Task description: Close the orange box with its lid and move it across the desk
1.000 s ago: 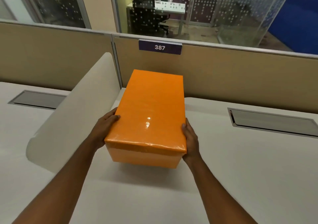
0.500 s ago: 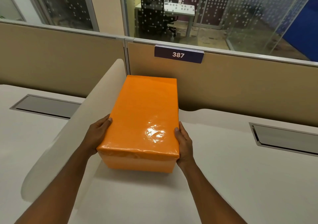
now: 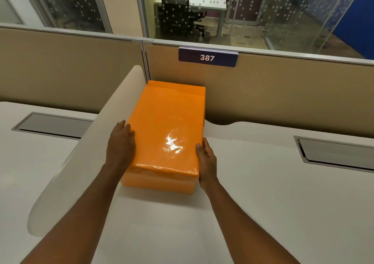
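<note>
The orange box stands on the white desk with its glossy orange lid on top, closed. Its far end is close to the beige partition. My left hand lies flat against the box's left side near the front. My right hand presses the right side at the front corner. Both hands clasp the box between them.
A low white divider panel runs diagonally right beside the box's left side. The beige partition wall with a "387" sign bounds the back. Grey cable flaps sit at left and right.
The box has moved away from me and to the left, down onto the desk, ending next to the divider and near the partition. Both hands stayed on its sides.
</note>
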{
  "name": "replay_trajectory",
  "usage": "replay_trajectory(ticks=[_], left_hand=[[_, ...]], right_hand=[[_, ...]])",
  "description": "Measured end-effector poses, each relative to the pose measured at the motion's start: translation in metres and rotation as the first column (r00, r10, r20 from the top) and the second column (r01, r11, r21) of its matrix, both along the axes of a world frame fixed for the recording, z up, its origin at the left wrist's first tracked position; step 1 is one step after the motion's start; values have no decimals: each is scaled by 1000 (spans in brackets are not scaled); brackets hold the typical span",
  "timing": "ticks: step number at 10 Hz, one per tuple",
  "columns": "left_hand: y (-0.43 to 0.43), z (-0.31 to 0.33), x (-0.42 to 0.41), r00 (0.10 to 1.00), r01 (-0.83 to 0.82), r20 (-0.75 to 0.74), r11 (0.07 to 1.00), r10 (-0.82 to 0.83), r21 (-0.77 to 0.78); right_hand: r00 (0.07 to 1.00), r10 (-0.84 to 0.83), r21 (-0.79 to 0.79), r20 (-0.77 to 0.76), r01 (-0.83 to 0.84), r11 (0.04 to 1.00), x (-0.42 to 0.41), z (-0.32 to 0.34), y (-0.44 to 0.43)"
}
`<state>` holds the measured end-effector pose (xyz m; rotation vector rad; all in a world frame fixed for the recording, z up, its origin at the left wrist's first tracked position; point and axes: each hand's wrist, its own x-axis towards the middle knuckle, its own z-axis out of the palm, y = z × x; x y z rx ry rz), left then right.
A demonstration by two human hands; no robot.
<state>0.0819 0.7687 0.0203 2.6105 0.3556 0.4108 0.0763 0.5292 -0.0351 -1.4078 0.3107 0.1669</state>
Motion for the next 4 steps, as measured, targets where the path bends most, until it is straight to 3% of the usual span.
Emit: replay_trajectory(ticks=[1, 4], left_hand=[[-13, 6, -7, 997, 4, 75, 1000, -4, 2], [-76, 0, -57, 979, 199, 26, 977, -201, 75]], right_hand=[[1000, 24, -47, -14, -25, 999, 6, 6, 1], [983, 169, -344, -78, -186, 921, 10, 33, -1]])
